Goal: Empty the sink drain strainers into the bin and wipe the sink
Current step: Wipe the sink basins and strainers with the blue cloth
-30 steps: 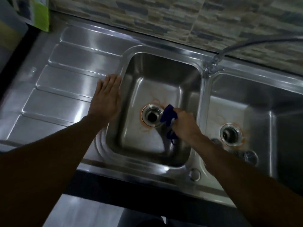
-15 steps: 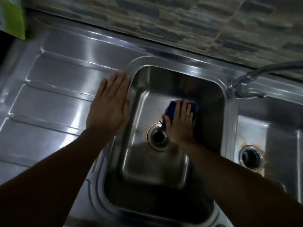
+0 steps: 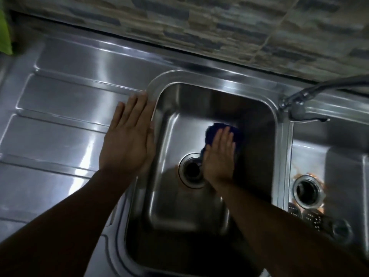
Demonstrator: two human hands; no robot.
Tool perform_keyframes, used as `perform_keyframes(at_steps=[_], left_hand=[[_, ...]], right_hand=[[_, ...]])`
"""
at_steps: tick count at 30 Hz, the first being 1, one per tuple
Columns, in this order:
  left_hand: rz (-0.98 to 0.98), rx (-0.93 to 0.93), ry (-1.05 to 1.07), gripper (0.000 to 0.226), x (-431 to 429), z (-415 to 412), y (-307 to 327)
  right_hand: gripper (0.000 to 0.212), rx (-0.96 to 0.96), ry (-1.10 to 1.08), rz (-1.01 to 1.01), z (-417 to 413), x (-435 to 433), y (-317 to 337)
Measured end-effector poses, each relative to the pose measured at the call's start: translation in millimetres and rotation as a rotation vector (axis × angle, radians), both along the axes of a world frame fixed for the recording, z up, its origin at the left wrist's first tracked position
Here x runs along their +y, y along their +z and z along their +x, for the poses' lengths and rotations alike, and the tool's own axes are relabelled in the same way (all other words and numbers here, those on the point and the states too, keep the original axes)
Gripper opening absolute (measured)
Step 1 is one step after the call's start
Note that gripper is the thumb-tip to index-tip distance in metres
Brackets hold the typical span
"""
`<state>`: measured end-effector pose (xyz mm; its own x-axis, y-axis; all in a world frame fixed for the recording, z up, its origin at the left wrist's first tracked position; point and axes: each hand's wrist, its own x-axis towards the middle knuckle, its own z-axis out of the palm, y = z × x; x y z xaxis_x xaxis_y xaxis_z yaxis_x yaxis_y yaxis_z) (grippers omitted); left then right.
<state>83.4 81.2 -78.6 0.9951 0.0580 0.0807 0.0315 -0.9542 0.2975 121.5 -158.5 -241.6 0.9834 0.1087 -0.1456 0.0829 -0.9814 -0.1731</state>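
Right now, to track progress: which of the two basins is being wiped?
The basin next to the draining board: the right hand presses a blue cloth on its floor. The other basin holds no hand or cloth.

dark blue cloth (image 3: pixel 214 131) lies flat on left basin (image 3: pixel 175 206) floor beside open drain (image 3: pixel 191 170).

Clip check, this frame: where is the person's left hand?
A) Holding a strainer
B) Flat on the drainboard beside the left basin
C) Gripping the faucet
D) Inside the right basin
B: the left hand lies flat with straight fingers on the drainboard at the rim of the left basin, while the right hand presses the blue cloth inside that basin.
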Motion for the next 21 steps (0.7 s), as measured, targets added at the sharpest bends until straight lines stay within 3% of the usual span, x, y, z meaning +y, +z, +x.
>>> perform_keyframes(at_steps=[5,9,12,15,18,21], left_hand=[[-0.005,0.01,0.003,0.056,-4,1,2],[0.008,0.018,0.001,0.056,-3,1,3],[0.025,0.031,-0.02,0.057,0,-1,2],[0.012,0.015,-0.015,0.057,0,0,2],[0.009,0.004,-0.007,0.056,-1,-1,2],[0.003,-0.001,-0.014,0.056,-3,-3,3]], right_hand=[[0.066,0.051,-0.194,0.073,13,34,12],[0.072,0.179,0.258,0.2,-6,97,9],[0.073,0.269,0.358,0.282,-69,100,15],[0.077,0.24,0.512,0.169,-136,51,21],[0.086,0.282,0.443,0.037,-156,1,22],[0.087,0.288,0.149,-0.031,-150,-24,27]])
